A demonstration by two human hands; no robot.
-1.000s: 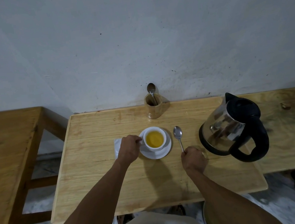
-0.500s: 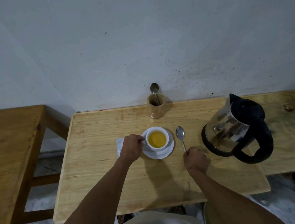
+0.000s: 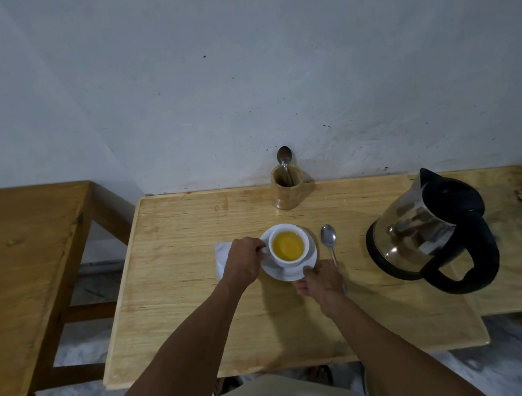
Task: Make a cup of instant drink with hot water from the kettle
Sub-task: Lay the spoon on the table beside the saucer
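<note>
- The cup (image 3: 288, 245), full of yellow-orange drink, stands on its saucer (image 3: 313, 262) near the middle of the worktop (image 3: 180, 298), straight ahead of the person
- The left hand (image 3: 242, 262) is closed around the cup's handle on its left side, covering part of a white napkin (image 3: 221, 258)
- The right hand (image 3: 322, 281) has its fingertips pinched on the near-right rim of the saucer; whether any finger touches the spoon is hard to tell
- The spoon (image 3: 329, 241) lies flat just right of the saucer, bowl toward the wall, handle running back under the right hand
- The kettle (image 3: 428, 233) stands well to the right, handle toward the person, with neither hand on it
- The drink looks made; lifting cup and saucer together seems the likely next move, and it depends on the two hands, on opposite sides, rising evenly so the liquid stays level
- A wooden holder (image 3: 287, 191) with a second spoon (image 3: 284, 157) stands at the wall behind the cup
</note>
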